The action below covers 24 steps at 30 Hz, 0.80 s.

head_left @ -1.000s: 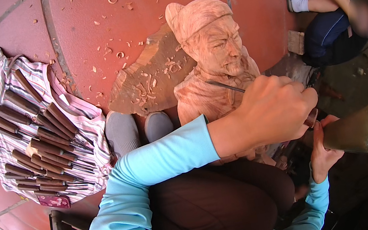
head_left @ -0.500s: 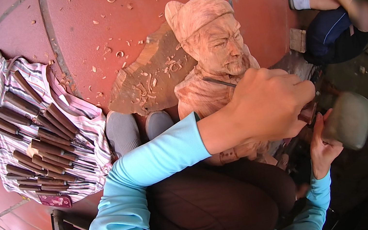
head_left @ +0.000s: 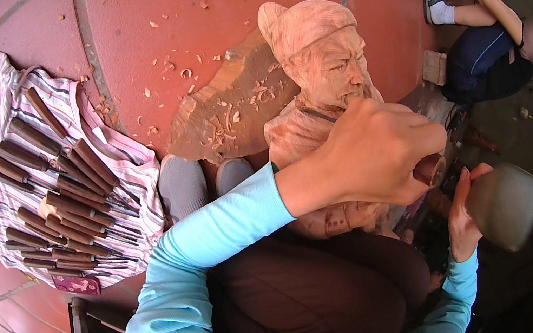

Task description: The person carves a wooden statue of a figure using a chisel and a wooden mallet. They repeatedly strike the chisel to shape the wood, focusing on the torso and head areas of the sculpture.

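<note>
A carved wooden figure [head_left: 326,59] with a cap and beard stands in front of my knees. My left hand [head_left: 378,150] is closed around a carving chisel; the chisel's dark blade [head_left: 318,114] points at the figure's chest just below the beard, and the end of its wooden handle [head_left: 430,170] sticks out of my fist. Whether the edge touches the wood I cannot tell. To the right, my right hand [head_left: 463,217] grips a mallet with a rounded, greyish head [head_left: 506,208]. The mallet head is apart from the chisel handle, and its own handle is mostly hidden.
Many chisels [head_left: 75,193] with brown handles lie on a striped cloth [head_left: 7,112] at the left. A flat wooden slab [head_left: 234,104] strewn with shavings rests beyond my grey shoes [head_left: 182,185]. At the far right another person [head_left: 489,52] sits near a small wood block [head_left: 434,67].
The mallet and right hand have moved down a little, away from the chisel handle. The left hand has shifted slightly left with the chisel, whose handle end now shows more. The whole view has shifted slightly.
</note>
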Each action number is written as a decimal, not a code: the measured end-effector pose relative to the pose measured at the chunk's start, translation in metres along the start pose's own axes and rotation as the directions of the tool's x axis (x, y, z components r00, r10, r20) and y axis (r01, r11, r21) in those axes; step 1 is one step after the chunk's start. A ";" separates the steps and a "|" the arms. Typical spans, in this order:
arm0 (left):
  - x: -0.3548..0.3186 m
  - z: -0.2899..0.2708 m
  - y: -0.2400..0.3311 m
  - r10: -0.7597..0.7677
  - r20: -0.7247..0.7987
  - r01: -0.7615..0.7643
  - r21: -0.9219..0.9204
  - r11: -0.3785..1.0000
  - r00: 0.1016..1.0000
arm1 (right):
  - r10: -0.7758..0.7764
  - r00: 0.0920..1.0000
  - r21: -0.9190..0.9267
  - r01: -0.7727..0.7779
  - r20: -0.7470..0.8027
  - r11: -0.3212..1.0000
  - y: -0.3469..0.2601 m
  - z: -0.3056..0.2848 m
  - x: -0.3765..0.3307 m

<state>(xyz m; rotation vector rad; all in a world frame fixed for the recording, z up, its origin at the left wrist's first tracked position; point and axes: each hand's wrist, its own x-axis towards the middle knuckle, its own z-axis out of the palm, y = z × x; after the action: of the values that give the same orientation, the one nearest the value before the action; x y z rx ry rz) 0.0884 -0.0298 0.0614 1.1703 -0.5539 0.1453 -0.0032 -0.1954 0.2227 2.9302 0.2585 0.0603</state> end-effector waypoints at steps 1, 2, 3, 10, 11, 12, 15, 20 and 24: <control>-0.002 -0.001 -0.001 0.020 0.007 -0.020 0.009 1.000 1.000 | -0.078 0.997 -0.003 0.078 -0.011 0.997 0.006 0.000 -0.004; -0.006 -0.002 -0.003 0.040 0.014 -0.040 0.019 0.999 0.999 | -0.071 0.997 0.018 0.071 -0.009 0.997 0.009 -0.001 -0.008; -0.007 -0.003 -0.006 0.062 0.020 -0.062 0.026 0.998 0.998 | -0.032 0.999 0.048 0.032 -0.004 0.998 0.011 -0.001 -0.012; -0.017 0.009 0.016 0.067 0.191 -0.079 0.054 0.995 0.979 | 0.257 0.962 0.037 -0.261 0.096 0.965 0.019 -0.004 -0.043; -0.016 0.009 0.014 0.065 0.190 -0.077 0.058 0.995 0.980 | 0.247 0.961 -0.032 -0.245 0.125 0.969 0.009 -0.009 -0.034; -0.015 0.008 0.012 0.061 0.187 -0.074 0.062 0.995 0.981 | 0.238 0.959 -0.100 -0.224 0.157 0.969 -0.001 -0.014 -0.023; -0.010 0.003 0.009 0.035 0.172 -0.039 0.018 0.999 0.984 | 0.236 0.953 -0.191 -0.199 0.192 0.961 -0.023 -0.020 0.001; -0.003 -0.014 -0.007 0.020 0.021 -0.016 -0.183 0.983 1.000 | 0.037 0.998 -0.075 -0.034 0.048 0.997 -0.028 -0.016 0.017; -0.006 -0.020 -0.006 0.082 0.078 -0.066 -0.188 0.980 0.994 | 0.129 0.990 0.086 -0.134 0.064 0.987 -0.012 -0.012 0.014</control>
<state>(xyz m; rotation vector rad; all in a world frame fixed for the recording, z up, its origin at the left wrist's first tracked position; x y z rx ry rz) 0.0921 -0.0127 0.0479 0.9787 -0.6731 0.1055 0.0079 -0.1788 0.2322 3.0297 0.0600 -0.0185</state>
